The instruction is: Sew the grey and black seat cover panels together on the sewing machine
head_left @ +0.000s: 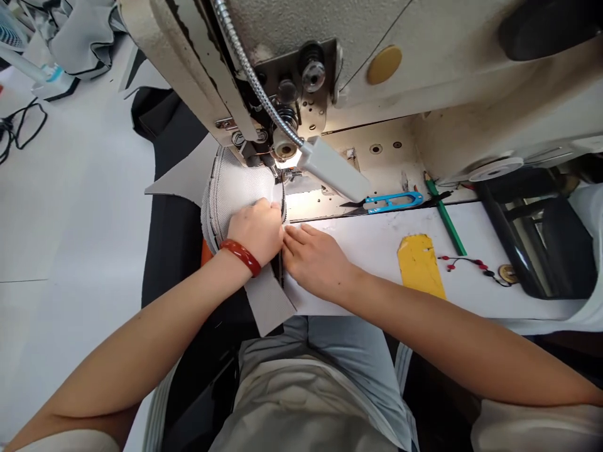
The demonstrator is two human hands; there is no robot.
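Observation:
Grey mesh fabric point(240, 182) with a dark edge lies under the needle area of the sewing machine point(282, 150), lit by a small white lamp point(333, 168). My left hand point(257, 231), with a red bangle at the wrist, is closed with its fingers curled on the fabric near its right edge. Against that same edge, just right of the left hand, my right hand point(315, 258) has its fingertips pressed together on the seam. A grey strip point(269, 301) of the fabric hangs below the hands toward the lap.
Blue thread snips point(394, 201) and a green pencil point(446, 220) lie right of the needle. Nearer are a yellow card point(421, 265) and a beaded cord point(475, 265). Black material point(172, 238) drapes at left beside a white table point(75, 251). A black cable point(19, 129) lies farther left.

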